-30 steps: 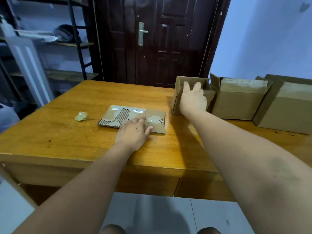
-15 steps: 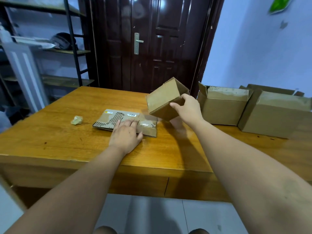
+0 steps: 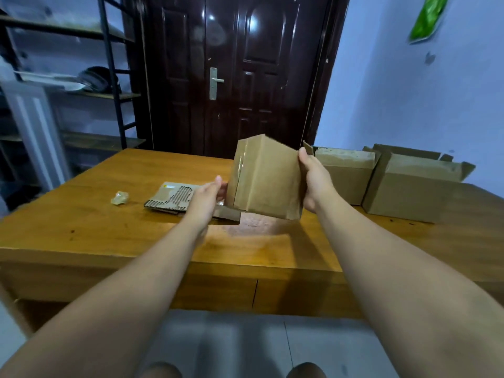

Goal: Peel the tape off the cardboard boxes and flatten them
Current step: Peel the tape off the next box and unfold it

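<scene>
Head view: small brown cardboard box [image 3: 266,178] is up in the air over the orange-brown wooden table [image 3: 109,236], tilted, one vertical corner edge turned toward the camera. Right hand [image 3: 313,181] grips its right edge, thumb on the near face, fingers hidden behind. Left hand [image 3: 208,193] is at the lower left face, fingers reaching onto it; cannot tell if they curl round or just press. Hands are apart with the box between them.

Key relation: a strip of clear shiny tape [image 3: 241,165] runs top to bottom down the left face along the seam, so it lies on the left hand's side, just above those fingertips, and away from the right hand. Judged from that, the right hand steadies and the left is better placed to pick the tape end and pull along the strip's length. Box not flattened yet.

Behind the left hand on the table lies a flattened grey-brown cardboard piece [image 3: 174,197], with a crumpled wad of clear tape [image 3: 120,198] left of it. Two larger open brown cardboard boxes [image 3: 409,186] stand at right, side by side, away from both hands
</scene>
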`<action>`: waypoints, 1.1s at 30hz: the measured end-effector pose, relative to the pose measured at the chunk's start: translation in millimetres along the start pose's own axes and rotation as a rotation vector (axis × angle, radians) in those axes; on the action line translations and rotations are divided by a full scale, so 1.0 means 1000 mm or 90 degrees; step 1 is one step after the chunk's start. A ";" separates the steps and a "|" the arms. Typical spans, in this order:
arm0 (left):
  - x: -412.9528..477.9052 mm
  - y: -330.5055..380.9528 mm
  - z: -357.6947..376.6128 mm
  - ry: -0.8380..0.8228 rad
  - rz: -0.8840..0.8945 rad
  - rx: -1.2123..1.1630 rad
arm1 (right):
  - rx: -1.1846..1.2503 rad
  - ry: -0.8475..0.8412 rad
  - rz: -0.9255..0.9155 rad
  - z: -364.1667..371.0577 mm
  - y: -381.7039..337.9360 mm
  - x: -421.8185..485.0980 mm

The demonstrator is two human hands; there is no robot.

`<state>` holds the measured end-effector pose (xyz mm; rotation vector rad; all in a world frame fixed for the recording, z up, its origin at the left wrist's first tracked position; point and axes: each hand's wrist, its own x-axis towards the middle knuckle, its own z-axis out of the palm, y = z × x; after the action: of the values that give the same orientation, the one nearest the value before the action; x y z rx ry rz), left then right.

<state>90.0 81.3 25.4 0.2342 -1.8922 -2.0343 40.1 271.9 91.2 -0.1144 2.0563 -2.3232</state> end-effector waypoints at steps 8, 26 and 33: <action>-0.015 0.006 0.012 -0.253 -0.244 -0.211 | -0.014 -0.180 0.158 0.007 -0.009 -0.024; -0.014 -0.013 0.015 -0.139 -0.238 -0.297 | -0.166 -0.173 0.257 -0.026 0.002 -0.035; -0.020 -0.008 0.012 -0.113 -0.220 -0.267 | 0.178 -0.083 0.233 -0.034 0.046 -0.049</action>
<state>103.0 100.5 15.9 0.2937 -1.5450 -2.7073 85.5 303.5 40.4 0.1083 1.5223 -2.2706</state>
